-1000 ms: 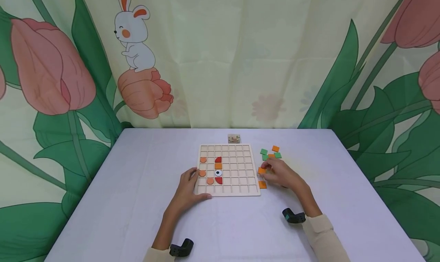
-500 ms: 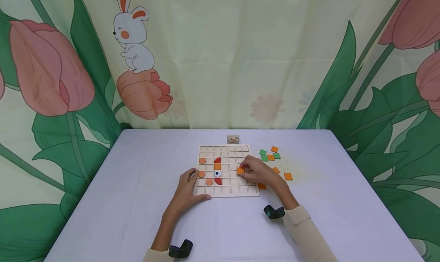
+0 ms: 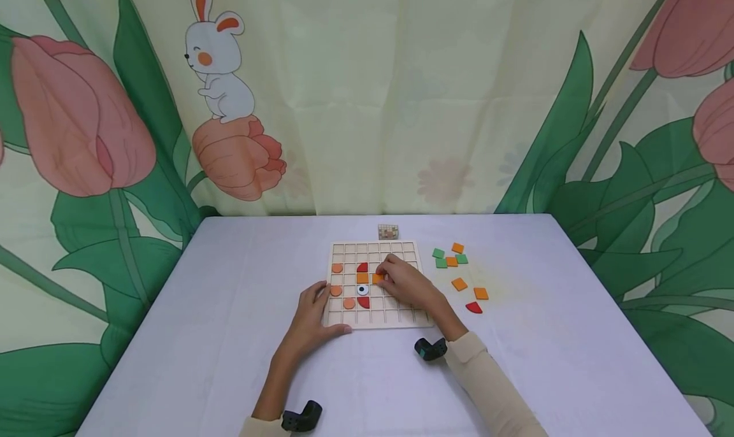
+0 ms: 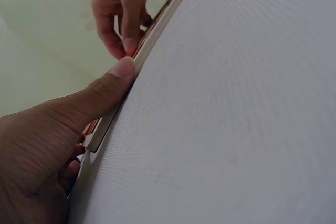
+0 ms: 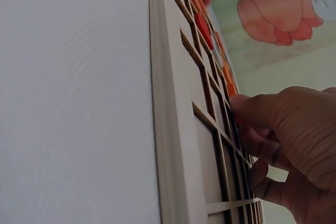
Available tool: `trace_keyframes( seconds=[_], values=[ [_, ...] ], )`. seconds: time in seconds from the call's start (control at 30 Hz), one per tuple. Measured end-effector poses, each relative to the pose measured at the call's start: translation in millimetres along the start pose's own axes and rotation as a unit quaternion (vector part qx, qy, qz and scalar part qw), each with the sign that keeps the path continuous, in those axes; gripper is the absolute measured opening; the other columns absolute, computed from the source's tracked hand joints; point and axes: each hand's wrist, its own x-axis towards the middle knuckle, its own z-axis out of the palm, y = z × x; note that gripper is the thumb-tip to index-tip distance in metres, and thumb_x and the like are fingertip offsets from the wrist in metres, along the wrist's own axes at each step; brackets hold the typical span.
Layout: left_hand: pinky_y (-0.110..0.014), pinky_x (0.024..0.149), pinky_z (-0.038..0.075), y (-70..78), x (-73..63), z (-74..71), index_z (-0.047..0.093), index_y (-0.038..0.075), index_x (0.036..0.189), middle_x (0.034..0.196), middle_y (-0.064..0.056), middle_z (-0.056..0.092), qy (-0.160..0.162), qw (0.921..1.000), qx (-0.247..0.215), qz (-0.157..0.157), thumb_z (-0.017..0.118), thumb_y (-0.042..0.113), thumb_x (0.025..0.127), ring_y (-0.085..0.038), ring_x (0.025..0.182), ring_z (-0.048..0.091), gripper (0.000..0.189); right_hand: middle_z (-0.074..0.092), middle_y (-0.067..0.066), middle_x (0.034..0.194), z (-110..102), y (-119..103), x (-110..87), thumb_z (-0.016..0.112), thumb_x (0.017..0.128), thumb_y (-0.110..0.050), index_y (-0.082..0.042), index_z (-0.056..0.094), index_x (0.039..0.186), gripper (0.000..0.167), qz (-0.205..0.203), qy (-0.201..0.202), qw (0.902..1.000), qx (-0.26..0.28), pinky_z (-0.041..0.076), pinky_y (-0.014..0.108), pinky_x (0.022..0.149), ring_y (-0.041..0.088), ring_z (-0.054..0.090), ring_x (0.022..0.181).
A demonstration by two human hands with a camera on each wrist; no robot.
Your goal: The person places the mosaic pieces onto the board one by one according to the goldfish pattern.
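A pale wooden grid board (image 3: 392,318) lies on the table. My left hand (image 3: 311,315) grips its near left corner, thumb along the front edge and fingers at the left side. Over the middle of the board, my right hand (image 3: 408,284) pinches an orange square tile (image 3: 376,278), just right of another orange square (image 3: 362,278) set in the grid. That column also holds a red quarter-round piece (image 3: 362,267), a white eye piece (image 3: 362,290) and a second red piece (image 3: 364,302). Round orange pieces (image 3: 349,303) sit toward the left. In the right wrist view, my thumb (image 5: 252,109) meets the orange tile.
Right of the board lie loose green squares (image 3: 441,263), orange squares (image 3: 459,284) and a red quarter-round piece (image 3: 473,307). A small patterned block (image 3: 388,232) stands behind the board. A printed curtain (image 3: 355,106) hangs beyond the table's far edge.
My right hand has carried an orange square tile leftward from the board's right edge to its middle, uncovering the loose red piece. My left hand stays at the corner.
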Motion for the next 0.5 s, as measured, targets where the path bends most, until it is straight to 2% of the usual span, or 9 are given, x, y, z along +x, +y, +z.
trace_keyframes(
  seconds=[0.23, 0.5],
  values=[
    [-0.048, 0.109, 0.037, -0.2, 0.7, -1.1, 0.038, 0.008, 0.15, 0.155, -0.008, 0.027, 0.001, 1.0, -0.004, 0.007, 0.085, 0.056, 0.066, -0.028, 0.143, 0.02, 0.108, 0.055, 0.0, 0.107, 4.1, -1.8, 6.6, 0.069, 0.093, -0.023, -0.011, 0.068, 0.113, 0.023, -0.003, 0.01, 0.9999, -0.01, 0.049, 0.023, 0.076, 0.012, 0.051, 0.084],
    [-0.046, 0.109, 0.037, 2.3, -0.8, -1.5, 0.038, 0.008, 0.15, 0.155, -0.007, 0.027, 0.0, 1.0, -0.004, 0.003, 0.086, 0.052, 0.066, -0.027, 0.142, 0.021, 0.106, 0.055, -0.002, 0.105, 4.2, 0.9, 4.7, 0.07, 0.092, -0.021, -0.011, 0.069, 0.112, 0.023, 0.001, 0.014, 0.9997, 0.021, 0.049, 0.023, 0.073, 0.011, 0.051, 0.083]
  ],
)
